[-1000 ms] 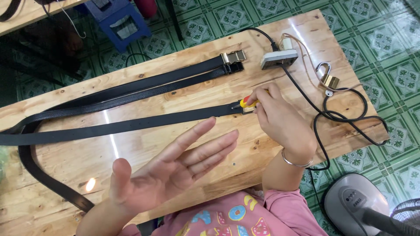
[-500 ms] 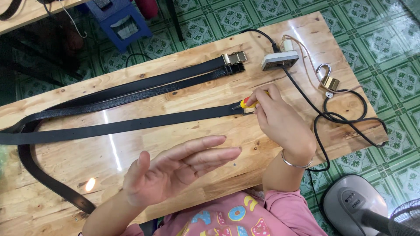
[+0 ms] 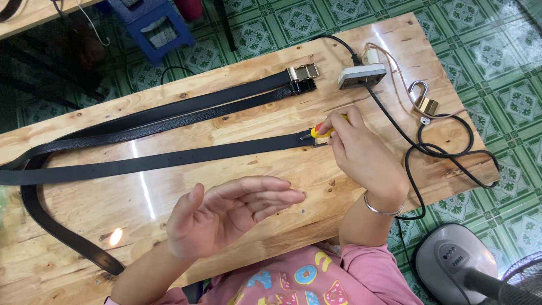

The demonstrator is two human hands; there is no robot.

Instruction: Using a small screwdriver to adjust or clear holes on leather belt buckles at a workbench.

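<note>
My right hand (image 3: 361,152) grips a small tool with a yellow and red handle (image 3: 322,130), its tip at the end of a black belt (image 3: 169,161) lying across the wooden table (image 3: 254,116). My left hand (image 3: 226,217) hovers above the table's near edge, palm turned sideways, fingers apart and pointing right, holding nothing. Two more black belts with gold buckles (image 3: 302,73) lie farther back. A silver bangle sits on my right wrist.
A grey power strip (image 3: 361,76) with a black cable (image 3: 440,152) lies at the back right, next to a brass padlock (image 3: 423,104). A blue plastic stool (image 3: 152,28) stands on the green tiled floor. A fan base (image 3: 457,265) stands at the lower right.
My left hand has turned from palm-up with spread fingers to edge-on, fingers drawn closer together and swung right. My right hand has stayed at the belt end.
</note>
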